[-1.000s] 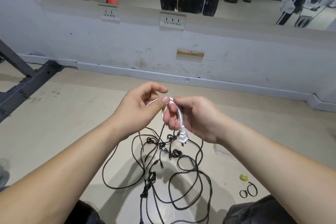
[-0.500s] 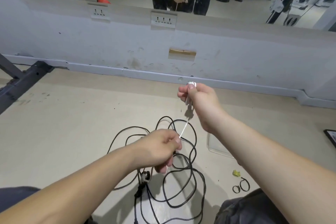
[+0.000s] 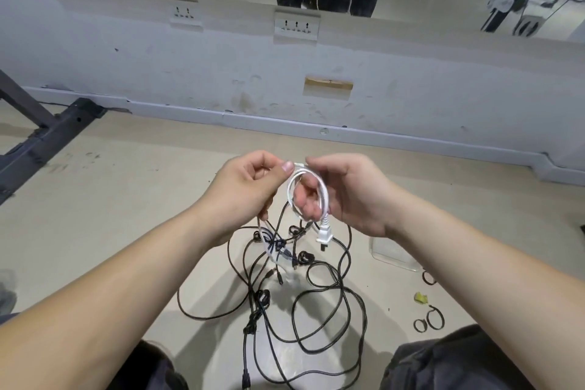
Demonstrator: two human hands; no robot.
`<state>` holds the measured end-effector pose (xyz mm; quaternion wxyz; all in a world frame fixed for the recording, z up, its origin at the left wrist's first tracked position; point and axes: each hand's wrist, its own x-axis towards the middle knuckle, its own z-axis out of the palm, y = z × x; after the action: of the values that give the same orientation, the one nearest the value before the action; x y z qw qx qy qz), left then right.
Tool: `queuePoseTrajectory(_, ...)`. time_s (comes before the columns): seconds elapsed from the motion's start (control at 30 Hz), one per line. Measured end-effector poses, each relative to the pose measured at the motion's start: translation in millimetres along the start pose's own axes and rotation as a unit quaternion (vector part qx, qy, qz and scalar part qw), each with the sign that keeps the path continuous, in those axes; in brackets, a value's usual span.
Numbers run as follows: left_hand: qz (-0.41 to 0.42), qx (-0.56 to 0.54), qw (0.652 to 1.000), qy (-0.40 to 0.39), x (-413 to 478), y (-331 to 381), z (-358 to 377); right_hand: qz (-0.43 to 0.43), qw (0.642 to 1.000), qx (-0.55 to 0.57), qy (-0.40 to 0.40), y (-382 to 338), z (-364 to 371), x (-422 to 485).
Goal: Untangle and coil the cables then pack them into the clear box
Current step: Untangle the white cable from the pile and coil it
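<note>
White cable (image 3: 324, 203), smooth round loops

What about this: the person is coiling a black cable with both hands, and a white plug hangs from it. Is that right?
Not quite. The head view shows a white cable, not black, looped on the right hand and pinched by the left hand. The white plug does hang from it. The black cables lie on the floor.
</note>
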<state>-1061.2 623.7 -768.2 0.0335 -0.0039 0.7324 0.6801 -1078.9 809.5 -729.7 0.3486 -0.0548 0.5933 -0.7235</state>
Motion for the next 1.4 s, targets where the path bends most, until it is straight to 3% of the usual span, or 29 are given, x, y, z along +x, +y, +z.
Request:
queuePoseTrajectory(0.2,-0.015,0.106,0.989,-0.098,-8.8,-17.5,9.5,-0.013,0.979,0.2,0.02,-6.0,5.1,-2.1)
queuePoseTrajectory(0.37,0.004,0.303,0.944,-0.128,-9.1,-24.2,9.7,-0.082,0.964,0.199,0.155,-6.5,-5.0,7.5)
queuePoseTrajectory(0.47,-0.055,0.246,0.955,-0.155,-10.2,-22.2,15.7,-0.127,0.943,0.185,0.244,-8.0,-19.5,13.3)
queuePoseTrajectory(0.53,-0.077,0.251,0.945,-0.194,-14.9,-21.1,20.6,-0.143,0.939,0.133,0.282,-6.8,-28.9,14.2)
queuePoseTrajectory(0.63,-0.033,0.284,0.938,-0.195,-20.2,-13.5,24.3,-0.128,0.925,-0.104,0.342,2.5,-39.4,14.8)
queuePoseTrajectory(0.73,-0.006,0.175,0.968,-0.177,-20.1,1.7,26.8,-0.104,0.888,-0.311,0.323,13.3,-38.0,16.9)
queuePoseTrajectory(0.8,0.011,0.111,0.985,-0.128,-15.8,11.4,21.4,-0.089,0.888,-0.357,0.276,15.2,-30.1,16.0)
queuePoseTrajectory(0.97,0.052,0.055,0.997,-0.026,-3.5,18.8,-5.6,-0.051,0.97,-0.22,0.089,9.7,-2.8,9.0)
queuePoseTrajectory(1.13,0.043,0.071,0.997,-0.003,-2.6,7.2,-14.0,-0.017,0.996,-0.078,-0.041,-2.2,3.9,-6.7)
queuePoseTrajectory(1.3,-0.039,0.092,0.991,-0.087,-13.3,-7.5,10.3,0.004,0.991,0.133,0.024,-8.0,2.9,-8.0)
queuePoseTrajectory(1.4,-0.044,0.137,0.981,-0.131,-17.8,-16.1,24.7,-0.012,0.974,0.21,0.087,-7.6,-4.7,-4.2)
